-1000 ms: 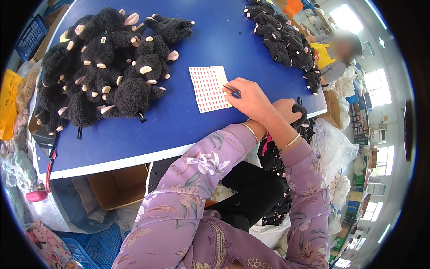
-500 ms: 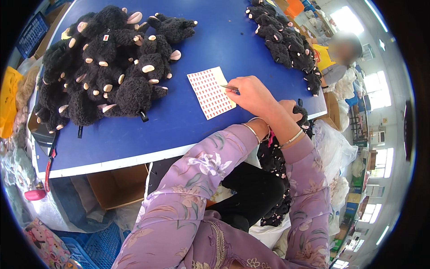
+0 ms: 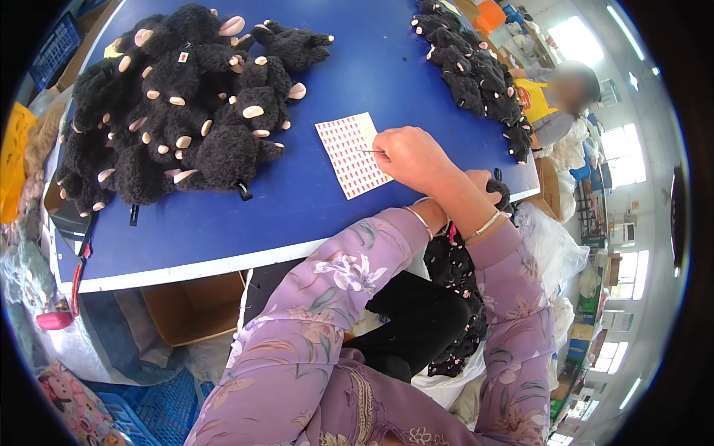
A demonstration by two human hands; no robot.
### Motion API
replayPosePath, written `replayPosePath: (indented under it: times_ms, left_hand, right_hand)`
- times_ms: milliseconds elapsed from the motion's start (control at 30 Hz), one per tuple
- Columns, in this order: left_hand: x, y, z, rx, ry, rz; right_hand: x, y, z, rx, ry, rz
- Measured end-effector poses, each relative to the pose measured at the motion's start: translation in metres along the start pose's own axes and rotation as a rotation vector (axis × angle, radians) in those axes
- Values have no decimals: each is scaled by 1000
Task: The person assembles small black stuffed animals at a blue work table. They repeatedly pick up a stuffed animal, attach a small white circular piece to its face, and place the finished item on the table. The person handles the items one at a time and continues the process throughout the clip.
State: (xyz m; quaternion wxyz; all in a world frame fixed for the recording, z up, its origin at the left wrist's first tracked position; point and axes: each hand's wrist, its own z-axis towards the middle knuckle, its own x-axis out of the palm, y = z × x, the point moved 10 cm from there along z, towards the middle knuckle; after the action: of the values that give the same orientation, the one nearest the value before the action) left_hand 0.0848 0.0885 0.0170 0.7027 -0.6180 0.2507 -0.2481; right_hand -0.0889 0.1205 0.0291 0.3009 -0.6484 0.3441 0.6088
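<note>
Right hand pinches tweezers over a partly bare sticker sheet; left hand grips a black toy; 1 piled toy bears a sticker.

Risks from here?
1. Wrists are crossed, so the right hand and left hand could hinder each other.
2. The left hand isn't on the sticker sheet; it might shift under the thin tool.
3. The black plush in the left hand is near the blue table's edge and could slip off.
</note>
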Motion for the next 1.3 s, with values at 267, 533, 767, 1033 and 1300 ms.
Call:
replayPosePath:
  times_ms: [267, 533, 767, 1033, 1300]
  left_hand:
    - [8, 10, 12, 45, -46, 38]
    - [4, 20, 21, 64, -94, 79]
    - [13, -18, 1, 516, 106, 330]
    - [4, 5, 14, 3, 121, -344]
    - [31, -5, 1, -67, 324, -406]
  right_hand:
    - [-15, -7, -13, 61, -41, 328]
    - [-15, -17, -18, 153, 0, 427]
    - [-42, -45, -44, 259, -53, 717]
    - [-138, -86, -185, 522, -96, 617]
    - [-104, -106, -261, 609, 22, 523]
